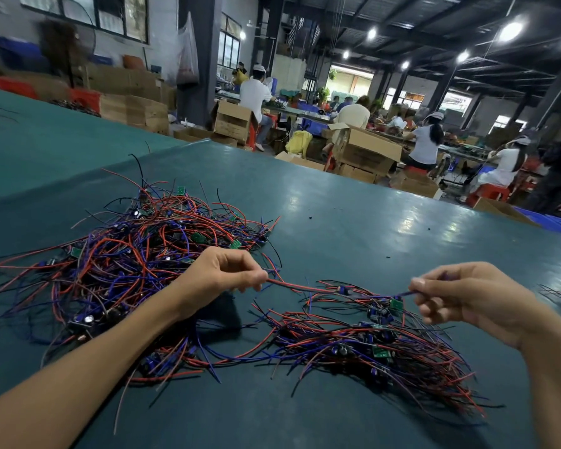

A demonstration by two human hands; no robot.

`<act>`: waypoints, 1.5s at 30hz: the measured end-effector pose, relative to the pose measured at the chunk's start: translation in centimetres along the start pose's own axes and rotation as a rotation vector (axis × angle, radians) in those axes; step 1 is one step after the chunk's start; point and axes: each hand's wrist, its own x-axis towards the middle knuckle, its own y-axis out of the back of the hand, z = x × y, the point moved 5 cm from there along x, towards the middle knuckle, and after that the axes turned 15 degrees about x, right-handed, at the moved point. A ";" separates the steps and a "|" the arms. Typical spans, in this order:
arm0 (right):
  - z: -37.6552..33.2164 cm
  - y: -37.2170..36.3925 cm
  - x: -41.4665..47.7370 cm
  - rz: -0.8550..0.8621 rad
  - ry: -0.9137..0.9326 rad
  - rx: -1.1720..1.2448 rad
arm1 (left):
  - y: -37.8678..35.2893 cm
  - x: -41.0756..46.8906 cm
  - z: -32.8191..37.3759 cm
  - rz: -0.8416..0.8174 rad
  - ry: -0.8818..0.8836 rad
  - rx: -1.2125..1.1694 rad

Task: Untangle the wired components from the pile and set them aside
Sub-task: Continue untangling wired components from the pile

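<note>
Green mat (240, 422) right under me, wkshop bench, bare at the near edge. Just past that, on my R side, sits the set-aside bunch (386, 354): red, blue & black leads lying roughly one way, small boards and caps mixed in.

Now hands. The left hand (227, 270) has thumb & forefinger pinching the end of a red lead (298, 286), other fingers curled under. The right hand (460, 293) is pinching a blue lead (404, 293) the same way. Btwn them hangs the wired component (344, 290), strung low over the far edge of the set-aside bunch, leads near taut.

Can't tell if it's fully free; black strands below it sit v. close, maybe touching. That's the risk. If I pull wider w/ a strand hooked, I drag the sorted bunch out of line or re-knot it. Tug too hard & a lead could prob tear off its solder joint.

Beyond the left hand is the big pile (136, 251). Lots left in it, so I'd say partway through.

Further off: cardboard boxes (366, 150), other workers (256, 92) seated at benches, ceiling lamps (510, 30) on.
</note>
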 end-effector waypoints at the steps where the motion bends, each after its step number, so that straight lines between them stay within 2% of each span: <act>1: 0.2 0.5 -0.2 0.009 -0.016 -0.029 | -0.3 0.0 0.0 -0.041 -0.002 0.020; 12: 2.8 2.3 -0.7 -0.045 -0.289 -0.322 | -1.7 0.1 -0.8 -0.263 0.050 0.246; 21: 4.3 3.5 -0.1 -0.006 -0.372 -0.407 | -2.0 0.1 -1.3 -0.320 0.080 0.334; 26: 4.1 3.3 0.1 -0.010 -0.369 -0.560 | -2.3 -0.1 -1.1 -0.322 0.063 0.408; 28: 3.3 3.4 -0.2 0.030 -0.350 -0.625 | -2.2 -0.1 -0.8 -0.273 0.042 0.435; 30: 2.3 3.7 -0.6 0.106 -0.320 -0.664 | -1.8 -0.2 -0.2 -0.102 -0.038 0.560; 33: -0.1 3.6 -1.5 0.185 -0.198 -0.763 | -1.3 -0.9 1.7 0.250 -0.328 1.047; 34: -1.1 3.0 -1.9 0.187 -0.123 -0.781 | -1.1 -1.0 2.2 0.333 -0.371 1.142; 37: -3.4 -1.9 -3.5 0.066 0.098 -0.705 | 0.7 -0.3 2.2 0.496 -0.287 1.303; 39: -3.3 -7.1 -4.0 -0.080 0.187 -0.611 | 1.8 0.2 0.7 0.440 -0.156 1.381; 42: 0.1 -15.8 -3.0 -0.265 0.284 -0.474 | 2.6 0.4 -2.8 0.235 0.168 1.503; 45: 5.0 -22.2 -2.4 -0.283 0.483 -0.595 | 2.5 1.0 -3.6 0.206 0.297 1.587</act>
